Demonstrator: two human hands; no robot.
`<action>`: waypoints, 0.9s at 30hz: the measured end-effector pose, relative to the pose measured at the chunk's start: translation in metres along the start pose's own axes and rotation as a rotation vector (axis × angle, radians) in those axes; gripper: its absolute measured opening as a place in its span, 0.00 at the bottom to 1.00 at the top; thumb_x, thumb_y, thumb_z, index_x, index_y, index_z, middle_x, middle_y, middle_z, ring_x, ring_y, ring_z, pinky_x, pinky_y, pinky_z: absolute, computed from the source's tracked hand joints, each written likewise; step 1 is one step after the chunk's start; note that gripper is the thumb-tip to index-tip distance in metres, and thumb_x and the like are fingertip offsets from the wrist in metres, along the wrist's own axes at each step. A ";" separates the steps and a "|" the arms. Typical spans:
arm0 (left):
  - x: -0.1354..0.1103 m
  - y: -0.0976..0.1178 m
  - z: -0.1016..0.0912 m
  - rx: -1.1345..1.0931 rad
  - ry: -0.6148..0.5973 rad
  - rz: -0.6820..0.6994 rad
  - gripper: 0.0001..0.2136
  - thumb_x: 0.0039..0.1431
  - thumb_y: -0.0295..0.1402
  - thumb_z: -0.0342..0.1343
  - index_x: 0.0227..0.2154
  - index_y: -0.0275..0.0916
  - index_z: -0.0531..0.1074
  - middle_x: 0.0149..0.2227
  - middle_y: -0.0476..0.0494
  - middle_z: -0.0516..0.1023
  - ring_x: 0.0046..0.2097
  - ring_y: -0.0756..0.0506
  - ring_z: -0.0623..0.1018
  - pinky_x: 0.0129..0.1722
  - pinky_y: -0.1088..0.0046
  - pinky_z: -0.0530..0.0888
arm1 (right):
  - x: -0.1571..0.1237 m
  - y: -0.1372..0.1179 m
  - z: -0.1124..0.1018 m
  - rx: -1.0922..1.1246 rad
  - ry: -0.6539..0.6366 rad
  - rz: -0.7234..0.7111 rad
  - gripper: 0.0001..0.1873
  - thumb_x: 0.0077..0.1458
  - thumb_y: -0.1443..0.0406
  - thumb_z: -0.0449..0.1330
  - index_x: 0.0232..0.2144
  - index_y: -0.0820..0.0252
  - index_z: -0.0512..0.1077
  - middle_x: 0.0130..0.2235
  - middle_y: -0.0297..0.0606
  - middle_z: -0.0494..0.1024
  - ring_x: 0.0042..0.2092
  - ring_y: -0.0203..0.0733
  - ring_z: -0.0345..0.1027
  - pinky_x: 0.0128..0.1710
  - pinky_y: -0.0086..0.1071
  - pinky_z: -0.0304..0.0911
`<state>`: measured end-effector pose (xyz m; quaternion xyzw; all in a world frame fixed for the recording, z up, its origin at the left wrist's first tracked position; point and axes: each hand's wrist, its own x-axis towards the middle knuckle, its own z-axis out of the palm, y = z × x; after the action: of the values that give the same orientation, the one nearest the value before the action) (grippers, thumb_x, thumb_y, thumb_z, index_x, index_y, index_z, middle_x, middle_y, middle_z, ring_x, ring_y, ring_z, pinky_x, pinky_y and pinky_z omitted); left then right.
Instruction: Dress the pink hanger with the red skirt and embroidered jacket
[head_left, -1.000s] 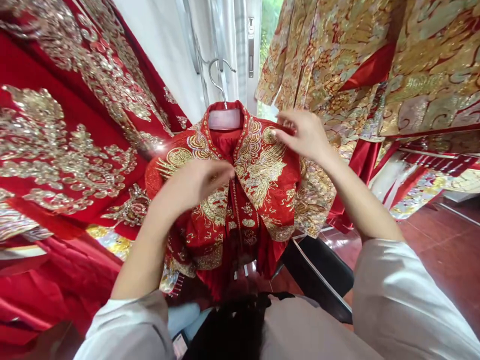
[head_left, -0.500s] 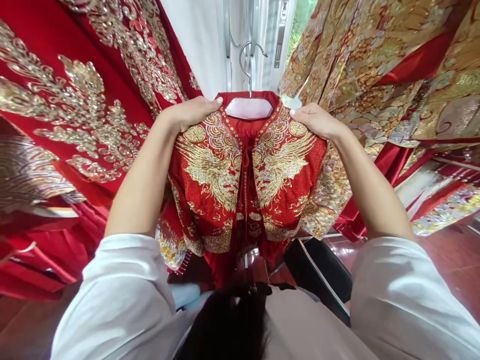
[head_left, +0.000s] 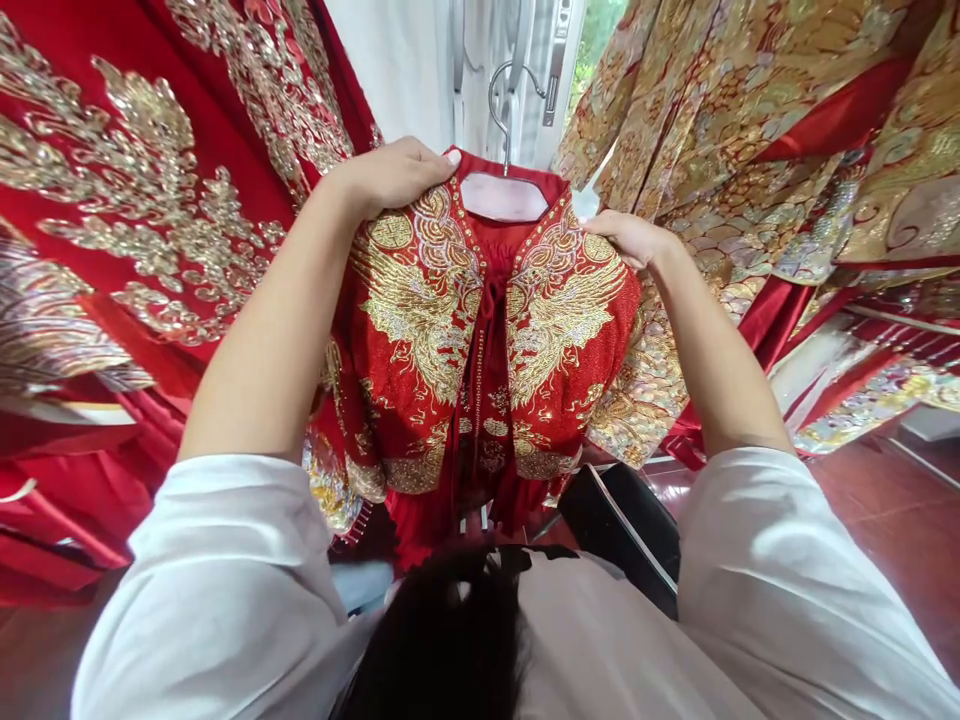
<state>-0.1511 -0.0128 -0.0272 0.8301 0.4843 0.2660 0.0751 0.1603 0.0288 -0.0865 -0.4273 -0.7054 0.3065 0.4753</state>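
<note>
A red gown with gold beadwork point(head_left: 172, 190) hangs at the left, and gold-patterned garments point(head_left: 720, 150) fill the upper right. Between them are a white curtain point(head_left: 397, 70) and greenery point(head_left: 598, 40); below, a black object point(head_left: 600, 525) stands above reddish floor tiles point(head_left: 877, 510).

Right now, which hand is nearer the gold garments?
Right. On the red jacket, the right hand holds the side toward the gold garments; the left hand, the opposite.

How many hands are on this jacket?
2, both on the jacket: left hand at the picture-left shoulder, right hand at the picture-right one. No others show.
</note>
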 end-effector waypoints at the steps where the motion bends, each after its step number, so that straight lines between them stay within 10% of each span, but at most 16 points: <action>1: 0.003 0.001 0.001 -0.039 0.014 -0.027 0.32 0.59 0.44 0.34 0.31 0.08 0.64 0.33 0.42 0.68 0.50 0.31 0.70 0.40 0.52 0.62 | 0.001 -0.002 -0.001 0.011 -0.037 0.050 0.09 0.48 0.65 0.65 0.22 0.66 0.71 0.24 0.37 0.75 0.31 0.43 0.73 0.31 0.41 0.72; 7: -0.006 -0.022 0.000 -0.188 -0.192 -0.103 0.27 0.63 0.40 0.34 0.37 0.14 0.66 0.36 0.43 0.75 0.46 0.44 0.76 0.41 0.60 0.69 | -0.027 0.000 -0.023 0.060 -0.275 0.140 0.17 0.38 0.58 0.70 0.25 0.66 0.72 0.25 0.35 0.75 0.29 0.38 0.71 0.27 0.32 0.69; 13: -0.038 -0.058 0.000 -0.201 -0.275 -0.182 0.18 0.54 0.31 0.54 0.41 0.16 0.67 0.32 0.46 0.74 0.40 0.49 0.76 0.44 0.64 0.71 | -0.070 0.033 -0.045 -0.075 -0.204 0.133 0.24 0.34 0.54 0.70 0.31 0.64 0.73 0.26 0.36 0.75 0.24 0.33 0.65 0.20 0.26 0.60; 21: -0.063 -0.028 0.030 0.149 0.277 -0.191 0.20 0.46 0.43 0.60 0.29 0.24 0.72 0.25 0.50 0.66 0.39 0.44 0.73 0.50 0.53 0.66 | -0.108 0.037 -0.001 -0.631 0.599 0.052 0.29 0.46 0.44 0.60 0.35 0.67 0.71 0.35 0.51 0.74 0.42 0.54 0.69 0.44 0.49 0.64; 27: -0.075 -0.076 0.023 -0.393 -0.082 -0.186 0.39 0.39 0.55 0.57 0.47 0.26 0.67 0.39 0.43 0.75 0.42 0.45 0.73 0.46 0.55 0.68 | -0.127 0.072 -0.032 -0.138 0.051 -0.016 0.32 0.39 0.40 0.61 0.32 0.61 0.70 0.33 0.39 0.74 0.37 0.42 0.68 0.41 0.37 0.66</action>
<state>-0.2267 -0.0334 -0.1035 0.7613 0.4942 0.3133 0.2794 0.2360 -0.0521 -0.1876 -0.4611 -0.7157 0.2425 0.4652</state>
